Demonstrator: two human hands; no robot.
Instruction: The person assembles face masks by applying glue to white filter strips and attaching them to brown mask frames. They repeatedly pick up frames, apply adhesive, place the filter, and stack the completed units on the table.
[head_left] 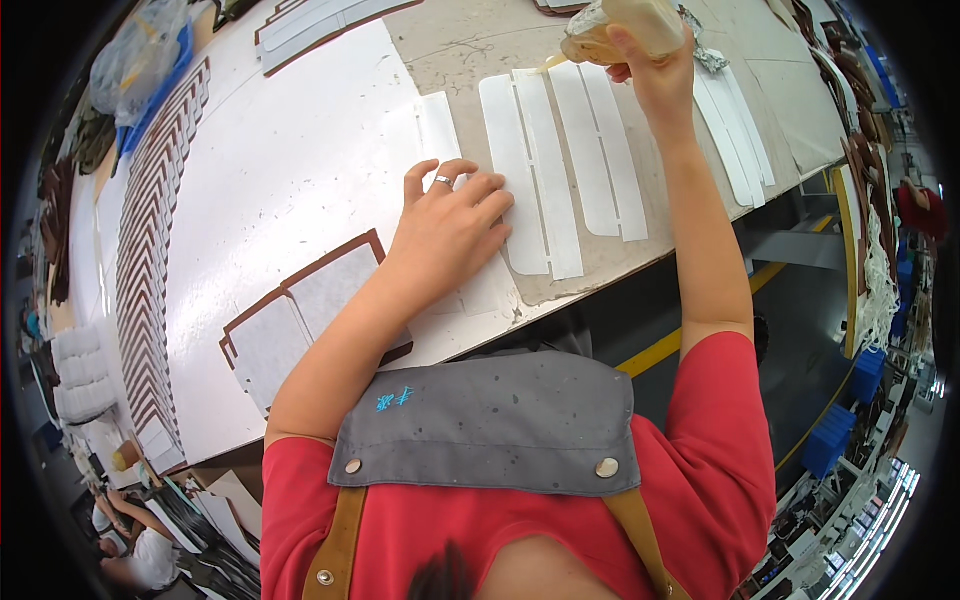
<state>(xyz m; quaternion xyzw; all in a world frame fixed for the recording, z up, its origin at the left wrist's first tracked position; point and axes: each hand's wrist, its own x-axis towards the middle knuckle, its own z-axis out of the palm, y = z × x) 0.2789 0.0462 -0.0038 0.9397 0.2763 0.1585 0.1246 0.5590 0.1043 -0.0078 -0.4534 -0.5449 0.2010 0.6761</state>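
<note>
The table [300, 170] carries most of the work, a white sheet over it and a worn brown mat [470, 50] under the strips. Along its far left edge, well away from both hands, a long overlapped row of brown-edged pieces [150, 250] lies fanned out, which looks like finished or waiting stock; I cannot tell which. Just below the left hand sit two brown-bordered panels [300, 310] with pale centres.

Between the hands lie the white strips [560, 160], side by side on the mat. A second group of strips [740, 140] lies beyond the right forearm.

The left hand [450, 225] is spread flat, palm down, fingers pressing the edge of a strip next to the main group, holding it steady.

The right hand [655, 70] is closed around a squeeze bottle [620, 25] of yellowish glue, its nozzle tipped down at the top end of the strips, touching or nearly so.

By my judgement gluing is at an early point on this set: the nozzle is only at the upper end, no glue line shows on the strips, and the strips past the forearm look untouched.
</note>
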